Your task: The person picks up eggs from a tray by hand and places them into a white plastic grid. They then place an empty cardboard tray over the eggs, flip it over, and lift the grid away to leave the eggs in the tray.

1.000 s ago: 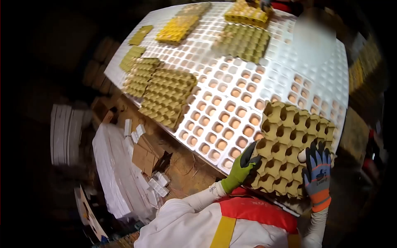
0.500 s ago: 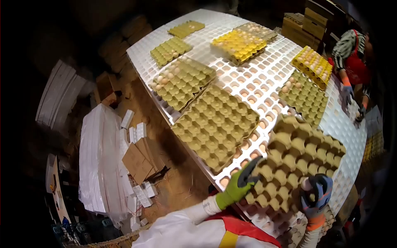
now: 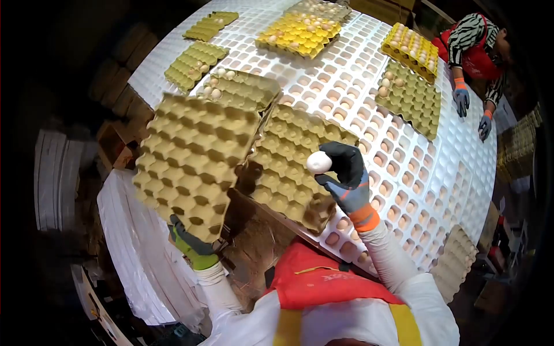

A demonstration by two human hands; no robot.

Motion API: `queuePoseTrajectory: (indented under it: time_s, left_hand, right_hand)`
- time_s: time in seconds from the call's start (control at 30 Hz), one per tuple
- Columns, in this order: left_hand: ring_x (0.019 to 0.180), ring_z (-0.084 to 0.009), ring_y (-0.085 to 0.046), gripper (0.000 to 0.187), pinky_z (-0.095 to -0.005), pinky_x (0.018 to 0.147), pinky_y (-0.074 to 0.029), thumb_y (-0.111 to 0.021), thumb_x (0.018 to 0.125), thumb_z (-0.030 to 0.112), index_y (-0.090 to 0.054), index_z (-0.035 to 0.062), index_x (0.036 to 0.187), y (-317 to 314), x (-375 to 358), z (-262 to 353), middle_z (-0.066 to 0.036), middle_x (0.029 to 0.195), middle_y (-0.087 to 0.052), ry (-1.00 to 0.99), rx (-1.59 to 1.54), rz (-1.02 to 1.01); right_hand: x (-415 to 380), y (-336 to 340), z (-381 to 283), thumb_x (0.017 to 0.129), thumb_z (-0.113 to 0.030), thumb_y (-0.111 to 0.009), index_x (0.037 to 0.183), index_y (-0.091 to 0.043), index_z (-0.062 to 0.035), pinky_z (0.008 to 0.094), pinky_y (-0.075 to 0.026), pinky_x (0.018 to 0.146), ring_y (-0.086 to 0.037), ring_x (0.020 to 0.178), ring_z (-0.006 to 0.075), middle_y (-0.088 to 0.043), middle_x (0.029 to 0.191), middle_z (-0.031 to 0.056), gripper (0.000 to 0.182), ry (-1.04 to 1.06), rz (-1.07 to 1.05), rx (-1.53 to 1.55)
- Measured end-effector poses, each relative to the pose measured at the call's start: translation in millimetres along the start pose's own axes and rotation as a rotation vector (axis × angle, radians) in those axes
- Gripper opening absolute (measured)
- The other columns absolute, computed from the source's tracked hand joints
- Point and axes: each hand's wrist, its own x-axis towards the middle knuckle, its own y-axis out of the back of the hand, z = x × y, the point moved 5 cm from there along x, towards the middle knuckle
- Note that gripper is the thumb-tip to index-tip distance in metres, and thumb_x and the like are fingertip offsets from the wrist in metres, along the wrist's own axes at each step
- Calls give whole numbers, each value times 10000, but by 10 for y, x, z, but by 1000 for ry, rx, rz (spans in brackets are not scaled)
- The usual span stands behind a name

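Note:
My left hand (image 3: 193,242), in a green and black glove, grips the lower edge of an empty cardboard egg tray (image 3: 193,161), raised at the left beyond the table's edge. Between the thumb and fingers of my right hand (image 3: 349,179), in a grey, black and orange glove, is one pale egg (image 3: 318,162). Below that egg lies another empty egg tray (image 3: 288,173). White moulded panels (image 3: 398,184) with eggs in many of their pockets cover the table. A partly hidden tray (image 3: 245,89) behind the raised one holds several eggs.
Further trays lie on the table: a yellow one with eggs (image 3: 300,34), a second yellow one (image 3: 411,51) and a green one (image 3: 410,98). A co-worker (image 3: 473,46) in a red apron leans over the right side. Wrapped white stacks (image 3: 138,248) stand on the floor at left.
My left hand has carried the empty tray from the right side to the left. My right hand has moved left and up, with an egg now plainly seen in its fingers.

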Motion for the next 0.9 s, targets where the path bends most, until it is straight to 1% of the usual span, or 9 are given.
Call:
queuePoseTrajectory:
  time_s: [0.03,0.13,0.2,0.33,0.43,0.47,0.67,0.8,0.9]
  left_hand:
    - [1110,-236,-627,428,-367,941,-537,-427,1080,301,-535,-30,1329,121,-17,-1,-130,1294,-611,96,-207,92]
    - [1181,-258,-599,449,-401,1007,-508,-397,1083,301,-492,-21,1381,600,5,-61,-132,1340,-580,-46,24,131]
    - [1208,-269,-581,460,-414,1035,-487,-395,1082,309,-470,-8,1407,735,33,-61,-127,1359,-567,45,175,160]
    - [1290,-297,-523,494,-443,1101,-430,-409,1069,322,-414,34,1471,945,446,-438,-124,1438,-516,197,-536,61]
    - [1316,-337,-507,540,-493,1096,-438,-452,1045,345,-369,86,1510,1023,986,-752,-139,1503,-453,190,-660,108]
    - [1361,-361,-454,558,-532,1138,-380,-452,1042,354,-342,113,1533,971,1166,-845,-131,1538,-416,209,-902,-109]
    - [1338,-344,-485,551,-492,1123,-411,-459,1044,327,-348,86,1527,933,1950,-981,-124,1517,-449,234,-911,-111]
    - [1341,-356,-469,614,-487,1122,-386,-396,1053,439,-327,60,1531,1272,2121,-1230,-148,1519,-433,298,-659,66]
    - [1322,-363,-481,619,-491,1108,-397,-380,1060,448,-340,38,1522,1574,2236,-1449,-168,1503,-445,299,-637,19]
  right_hand:
    - [-16,-47,25,744,109,-750,1265,-531,-42,340,-516,990,-609,1156,211,-579,1272,102,585,-22,-3,-12]
    - [-33,-151,135,720,98,-747,1256,-564,-42,336,-517,980,-618,1144,211,-575,1264,90,583,118,-1,-205]
    - [-9,-244,208,743,71,-762,1264,-576,-46,326,-524,963,-627,1123,201,-595,1240,83,565,52,10,-168]
    - [270,-465,562,795,5,-789,1297,-584,-51,308,-543,918,-652,1048,175,-637,1201,71,545,-339,-66,30]
    - [794,-683,796,858,-164,-786,1267,-650,-63,220,-512,607,-655,746,79,-715,997,42,442,-613,-193,-44]
    - [1025,-793,914,862,-188,-785,1259,-658,-64,209,-490,570,-645,714,66,-719,963,38,435,-626,-243,-63]
    - [3051,-1914,1936,830,-175,-784,1224,-646,-75,319,-562,810,-692,933,182,-706,1103,74,430,-267,-355,-232]
    - [4342,-2527,2831,800,-307,-743,1268,-636,-205,424,-508,960,-623,1112,356,-637,1249,131,491,70,-238,-982]
    - [4942,-2890,3336,831,-250,-697,1334,-586,-202,428,-489,991,-594,1171,357,-583,1321,140,517,-70,-279,-1161]
